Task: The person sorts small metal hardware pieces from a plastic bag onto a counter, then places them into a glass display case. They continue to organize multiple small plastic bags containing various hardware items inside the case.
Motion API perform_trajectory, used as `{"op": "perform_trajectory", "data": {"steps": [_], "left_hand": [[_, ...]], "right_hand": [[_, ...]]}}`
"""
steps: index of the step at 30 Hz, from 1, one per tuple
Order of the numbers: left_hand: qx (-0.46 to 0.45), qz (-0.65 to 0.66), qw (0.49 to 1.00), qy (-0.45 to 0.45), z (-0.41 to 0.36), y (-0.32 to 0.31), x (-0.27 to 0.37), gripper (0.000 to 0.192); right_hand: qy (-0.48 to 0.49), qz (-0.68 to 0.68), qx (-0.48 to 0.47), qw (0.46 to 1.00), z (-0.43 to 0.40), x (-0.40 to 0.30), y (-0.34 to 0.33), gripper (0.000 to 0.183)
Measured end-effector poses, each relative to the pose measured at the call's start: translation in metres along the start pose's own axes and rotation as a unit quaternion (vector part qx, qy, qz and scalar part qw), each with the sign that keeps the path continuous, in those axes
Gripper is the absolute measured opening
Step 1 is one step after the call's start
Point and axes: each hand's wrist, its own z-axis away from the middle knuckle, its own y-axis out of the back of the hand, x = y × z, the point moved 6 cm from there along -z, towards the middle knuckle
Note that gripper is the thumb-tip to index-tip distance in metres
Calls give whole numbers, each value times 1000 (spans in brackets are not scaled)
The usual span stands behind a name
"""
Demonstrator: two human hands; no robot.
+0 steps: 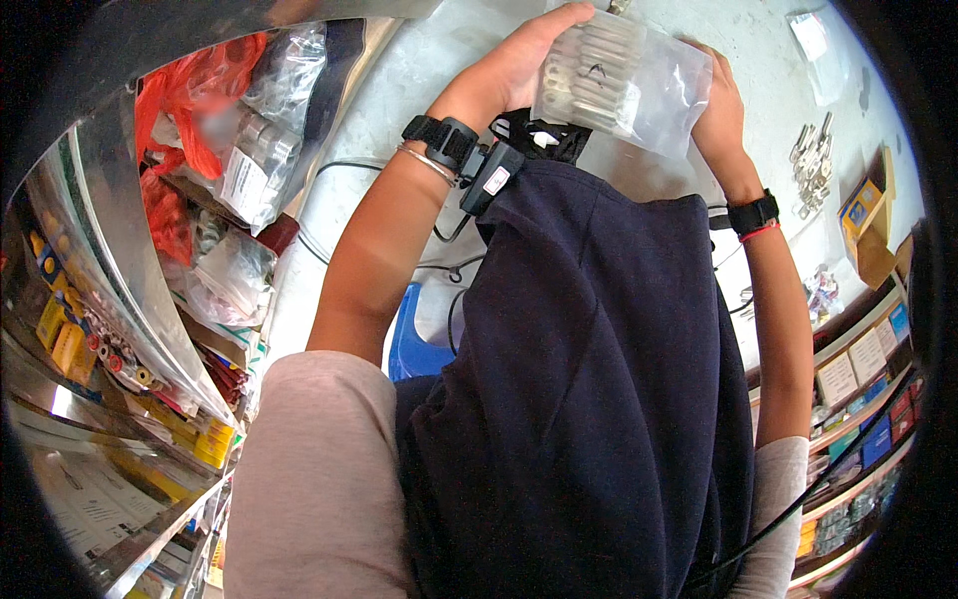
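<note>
A clear plastic bag (595, 71) of metal cable lugs, lined up in rows, is held up between my hands at the top of the view. My left hand (516, 64) grips its left side, where the lugs lie, with the thumb along the top edge. At the loose, flat right end of the bag is my right hand (720, 101), its fingers closed on the plastic and partly hidden behind it. Black marks show on the bag. Below it, close to my left wrist, lies a black plastic bag (576, 142).
On the floor to the right are a pile of loose metal lugs (812, 165), a flat clear bag (819, 56) and an open cardboard box (872, 239). Stocked shelves (861, 419) stand at lower right. Red bags (198, 90) and a glass case (112, 262) are at left, a blue stool (412, 344) nearer.
</note>
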Motion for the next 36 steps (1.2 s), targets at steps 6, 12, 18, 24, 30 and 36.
{"op": "perform_trajectory", "data": {"steps": [6,12,18,24,30,36], "left_hand": [[-19,-5,1000,4,-5,-2,-5,52],[11,-5,1000,-5,-3,0,-2,49],[-1,-8,1000,-9,-5,0,-3,51],[-3,-17,1000,-4,-3,-1,-2,58],[1,-9,1000,1,-2,-1,-2,61],[-83,73,994,28,-6,-10,-8,60]], "right_hand": [[-72,-9,-3,997,17,29,4,29],[-303,-401,4,864,50,60,21,19],[-363,-624,7,692,72,37,39,19],[-387,-688,-46,612,67,19,25,24],[-361,-766,-44,531,57,13,14,27],[-340,-807,-91,474,43,-6,-2,31]]}}
